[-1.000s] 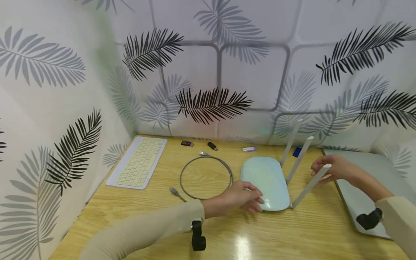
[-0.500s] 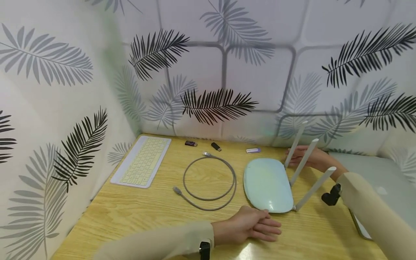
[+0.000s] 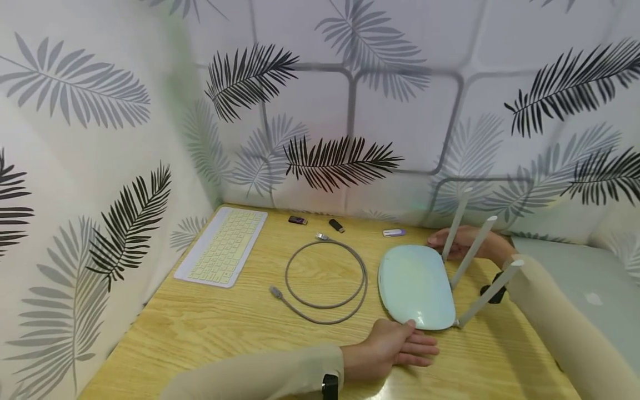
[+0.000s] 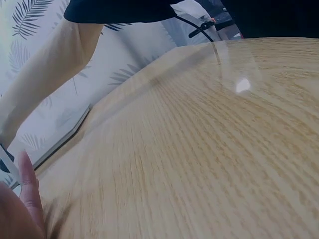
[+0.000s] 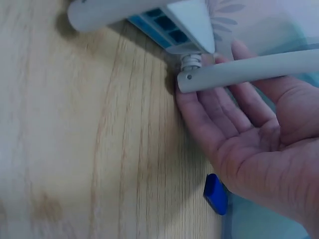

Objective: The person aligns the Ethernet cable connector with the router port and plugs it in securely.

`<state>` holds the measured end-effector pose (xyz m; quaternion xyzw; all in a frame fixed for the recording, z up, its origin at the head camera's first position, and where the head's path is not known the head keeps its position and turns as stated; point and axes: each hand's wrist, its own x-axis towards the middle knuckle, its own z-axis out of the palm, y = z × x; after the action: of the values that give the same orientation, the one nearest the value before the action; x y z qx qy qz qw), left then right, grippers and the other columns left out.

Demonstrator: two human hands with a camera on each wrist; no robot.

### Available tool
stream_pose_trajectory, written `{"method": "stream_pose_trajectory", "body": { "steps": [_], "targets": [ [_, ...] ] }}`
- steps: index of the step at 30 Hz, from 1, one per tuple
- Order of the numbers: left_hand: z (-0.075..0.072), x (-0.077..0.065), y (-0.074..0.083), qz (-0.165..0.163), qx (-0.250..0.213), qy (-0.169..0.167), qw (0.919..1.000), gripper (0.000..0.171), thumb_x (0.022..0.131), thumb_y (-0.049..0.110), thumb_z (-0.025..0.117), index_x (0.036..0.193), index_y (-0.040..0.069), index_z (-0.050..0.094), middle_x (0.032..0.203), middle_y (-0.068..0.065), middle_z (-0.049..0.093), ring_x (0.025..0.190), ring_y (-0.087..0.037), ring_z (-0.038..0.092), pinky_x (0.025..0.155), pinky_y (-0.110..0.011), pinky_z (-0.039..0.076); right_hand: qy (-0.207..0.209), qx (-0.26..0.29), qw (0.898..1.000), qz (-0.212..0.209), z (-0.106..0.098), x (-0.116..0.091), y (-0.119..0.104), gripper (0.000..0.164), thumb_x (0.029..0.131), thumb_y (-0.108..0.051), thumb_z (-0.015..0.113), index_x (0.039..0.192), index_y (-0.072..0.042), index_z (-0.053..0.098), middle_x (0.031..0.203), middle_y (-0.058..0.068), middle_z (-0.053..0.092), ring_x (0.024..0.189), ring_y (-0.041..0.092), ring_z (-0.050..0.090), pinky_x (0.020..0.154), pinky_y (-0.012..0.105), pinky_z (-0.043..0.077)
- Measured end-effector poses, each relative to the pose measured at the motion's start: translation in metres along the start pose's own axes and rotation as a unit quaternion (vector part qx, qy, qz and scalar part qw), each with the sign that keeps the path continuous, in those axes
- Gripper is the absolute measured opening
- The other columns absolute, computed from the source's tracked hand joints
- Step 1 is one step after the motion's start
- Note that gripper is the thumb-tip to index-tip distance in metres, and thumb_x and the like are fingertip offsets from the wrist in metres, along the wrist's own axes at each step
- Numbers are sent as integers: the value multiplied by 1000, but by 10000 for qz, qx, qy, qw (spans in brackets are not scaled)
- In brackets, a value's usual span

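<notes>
A pale white router [image 3: 417, 286] with three grey antennas lies on the wooden table, right of centre. My left hand [image 3: 392, 350] is at its near end, fingers straight and palm turned up, thumb right at the casing's edge. At the far end my right hand [image 3: 465, 241] reaches behind the antennas with relaxed, slightly bent fingers. From the right wrist, that hand's fingers pass behind an antenna [image 5: 249, 69] beside its hinge and the router's corner, where blue ports [image 5: 167, 27] show. Only part of my left hand [image 4: 30, 199] appears in the left wrist view; the router's underside is hidden.
Left of the router lies a looped grey network cable [image 3: 366, 278]. A white keyboard [image 3: 225, 247] is at far left. USB sticks [image 3: 298, 220] line the back edge, a blue one [image 5: 215, 194] near my right wrist. A grey laptop [image 3: 590, 283] sits at right.
My left hand has moved from the router's near left corner to its front end, fingers straightened. My right hand has moved left from beside the laptop to the router's far end.
</notes>
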<state>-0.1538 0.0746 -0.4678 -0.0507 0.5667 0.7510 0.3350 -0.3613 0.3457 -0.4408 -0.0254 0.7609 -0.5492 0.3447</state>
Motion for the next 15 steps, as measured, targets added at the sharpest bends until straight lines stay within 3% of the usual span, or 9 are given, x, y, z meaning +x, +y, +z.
{"method": "stream_pose_trajectory", "body": {
  "steps": [6,15],
  "targets": [
    [3,-1,3,-92,113,196,9997,33,105,19,44,100,-7,64,97,-19,75,92,-31,74,72,-37,64,-400,-1090,9930,-233,2,-1,-1,18,101,-22,55,103,-14,70,84,-11,67,69,1,56,64,15,48],
    [-8,2,11,-300,265,-4,9992,38,106,16,42,98,-12,66,97,-25,74,93,-40,72,78,-44,63,-708,-1480,9852,-498,3,-25,-2,33,104,-18,49,122,6,62,93,-4,72,75,5,61,68,21,55]
  ]
}}
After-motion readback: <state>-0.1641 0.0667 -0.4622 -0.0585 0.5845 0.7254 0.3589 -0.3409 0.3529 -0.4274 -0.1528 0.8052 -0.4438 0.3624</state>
